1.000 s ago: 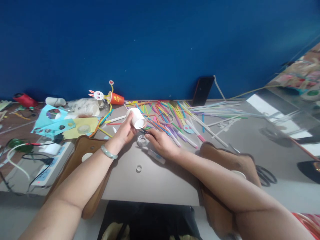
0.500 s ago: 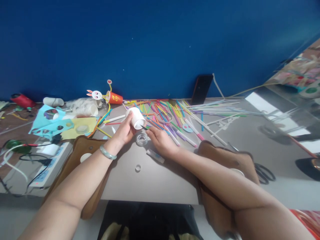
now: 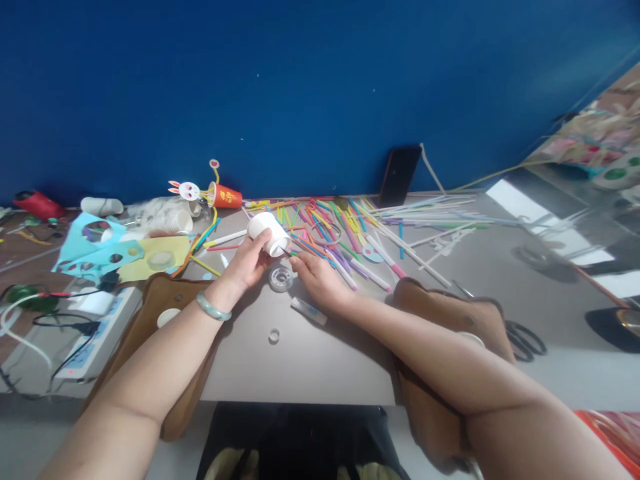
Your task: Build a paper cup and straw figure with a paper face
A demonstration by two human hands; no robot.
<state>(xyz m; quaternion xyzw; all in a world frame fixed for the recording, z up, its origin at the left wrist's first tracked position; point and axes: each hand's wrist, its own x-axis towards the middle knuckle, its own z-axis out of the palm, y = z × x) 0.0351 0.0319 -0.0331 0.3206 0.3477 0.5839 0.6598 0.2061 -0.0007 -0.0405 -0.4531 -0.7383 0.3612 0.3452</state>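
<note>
A white paper cup (image 3: 265, 230) is tilted on its side, with my left hand (image 3: 250, 261) wrapped round it from the left. My right hand (image 3: 317, 277) pinches a thin dark tool (image 3: 287, 253), whose tip meets the cup's end facing me; the exact contact is too small to tell. Just below the hands lies a clear roll of tape (image 3: 281, 279). A small white tube (image 3: 309, 311) rests on the table beside my right hand, and a small clear ring (image 3: 274, 335) is nearer to me.
Colourful sticks and pens (image 3: 350, 247) spread behind my hands. An orange cup with a rabbit figure (image 3: 227, 196) lies back left. A dark phone (image 3: 400, 175) leans on the blue wall. Brown pads (image 3: 450, 320) flank the workspace; scissors (image 3: 525, 340) lie right.
The view has shifted slightly. My left thumb sits lower on the cup, which seems slightly turned. My right hand stays close to the cup's end with the tool.
</note>
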